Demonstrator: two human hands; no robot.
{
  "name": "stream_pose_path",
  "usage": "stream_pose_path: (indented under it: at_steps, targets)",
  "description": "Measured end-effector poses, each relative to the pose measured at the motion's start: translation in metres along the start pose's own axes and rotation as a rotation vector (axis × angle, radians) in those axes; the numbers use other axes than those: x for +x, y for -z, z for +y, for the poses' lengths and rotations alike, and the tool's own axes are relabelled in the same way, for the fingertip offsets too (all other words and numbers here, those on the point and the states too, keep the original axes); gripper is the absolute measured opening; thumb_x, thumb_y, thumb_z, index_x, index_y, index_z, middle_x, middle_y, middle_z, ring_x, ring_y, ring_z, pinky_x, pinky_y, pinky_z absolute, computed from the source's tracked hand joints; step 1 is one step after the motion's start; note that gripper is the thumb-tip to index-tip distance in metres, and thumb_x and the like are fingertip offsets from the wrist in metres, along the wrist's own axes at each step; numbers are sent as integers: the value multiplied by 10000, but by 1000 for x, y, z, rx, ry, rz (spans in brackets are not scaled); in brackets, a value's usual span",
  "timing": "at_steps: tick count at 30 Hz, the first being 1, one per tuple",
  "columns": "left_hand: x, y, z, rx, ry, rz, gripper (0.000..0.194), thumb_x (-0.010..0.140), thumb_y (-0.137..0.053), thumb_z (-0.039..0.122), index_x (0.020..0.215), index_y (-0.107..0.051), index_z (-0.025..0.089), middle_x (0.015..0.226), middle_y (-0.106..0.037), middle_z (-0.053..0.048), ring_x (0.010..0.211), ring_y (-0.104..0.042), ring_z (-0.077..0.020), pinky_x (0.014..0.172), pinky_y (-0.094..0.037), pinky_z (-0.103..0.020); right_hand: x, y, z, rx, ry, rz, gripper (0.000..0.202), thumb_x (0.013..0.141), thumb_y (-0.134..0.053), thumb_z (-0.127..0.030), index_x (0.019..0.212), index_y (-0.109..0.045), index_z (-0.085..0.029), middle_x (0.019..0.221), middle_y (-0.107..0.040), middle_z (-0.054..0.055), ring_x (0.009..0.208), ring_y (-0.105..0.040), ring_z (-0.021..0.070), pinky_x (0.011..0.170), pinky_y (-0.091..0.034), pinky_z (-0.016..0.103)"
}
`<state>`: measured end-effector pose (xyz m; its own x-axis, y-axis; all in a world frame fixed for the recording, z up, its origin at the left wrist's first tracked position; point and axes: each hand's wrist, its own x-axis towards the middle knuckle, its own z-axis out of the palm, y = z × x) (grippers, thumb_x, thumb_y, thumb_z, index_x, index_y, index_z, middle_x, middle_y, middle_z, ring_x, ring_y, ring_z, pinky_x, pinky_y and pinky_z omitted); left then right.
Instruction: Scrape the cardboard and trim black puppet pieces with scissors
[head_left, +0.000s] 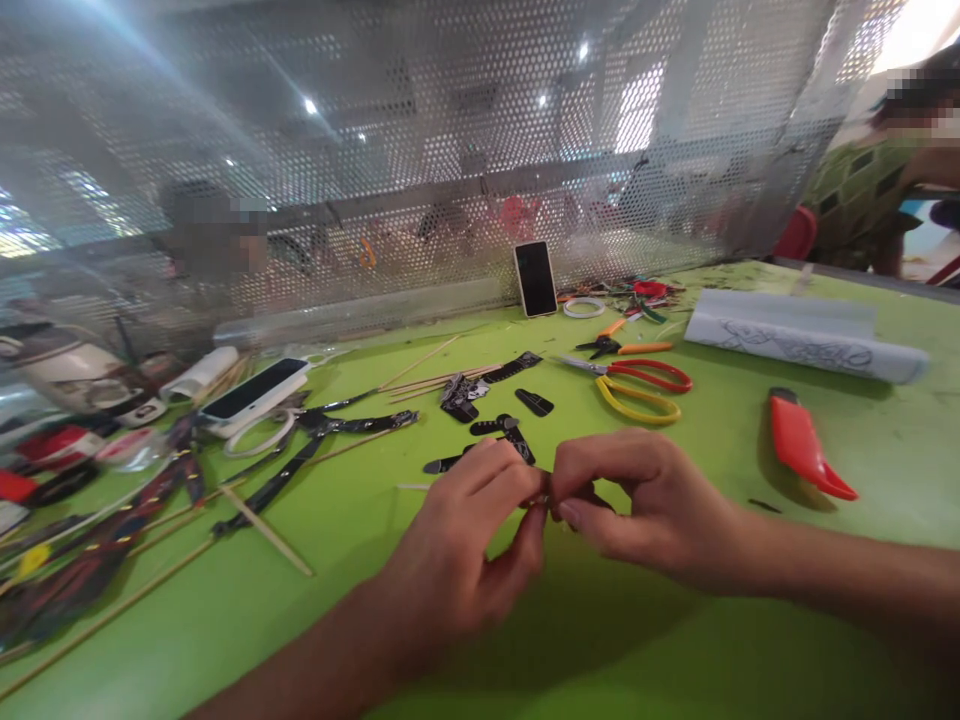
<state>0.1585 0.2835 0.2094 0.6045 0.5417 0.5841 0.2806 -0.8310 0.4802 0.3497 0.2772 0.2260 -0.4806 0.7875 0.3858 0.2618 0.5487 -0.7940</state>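
My left hand [469, 530] and my right hand [645, 500] meet above the green table [600, 640], thumbs and forefingers pinched together. Between the fingertips is something small and dark, mostly covered, so I cannot make out its kind. Just beyond my hands lie black cut-out pieces with white line drawings: an oval piece [535, 402], a jointed piece [516, 435] partly behind my left hand, and a crumpled-looking patterned piece [459, 397]. Scissors [630, 385] with one red and one yellow handle lie behind my right hand.
A red utility knife [806, 445] and a rolled paper [802, 335] lie on the right. Orange-handled pliers [619, 346], a tape roll [583, 308] and a propped phone [536, 279] stand farther back. Thin sticks [270, 530] and another phone [256, 390] are left. A perforated screen [420, 200] borders the table; a person sits far right.
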Motion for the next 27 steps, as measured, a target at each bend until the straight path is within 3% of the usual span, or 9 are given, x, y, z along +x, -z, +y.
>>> stream_pose_path:
  at_steps: [6,27]
  targets:
    - [-1,3,6,-11,20,-31,137,923,-422,87,878,-524,166,817,-512,-31,786,-451,-157,720,-391,-303,-2,-3,3,56,-54,59,99,796,-582,-185,741,-664,-174,642,-623,3,587,-534,112,551,-466,220]
    - [-1,0,5,47,39,-76,158,961,-386,109,865,-501,159,796,-486,-20,763,-404,-150,708,-356,-309,1,-4,-2,104,-157,63,137,745,-561,-125,715,-691,-157,577,-597,-15,536,-498,91,506,-417,199]
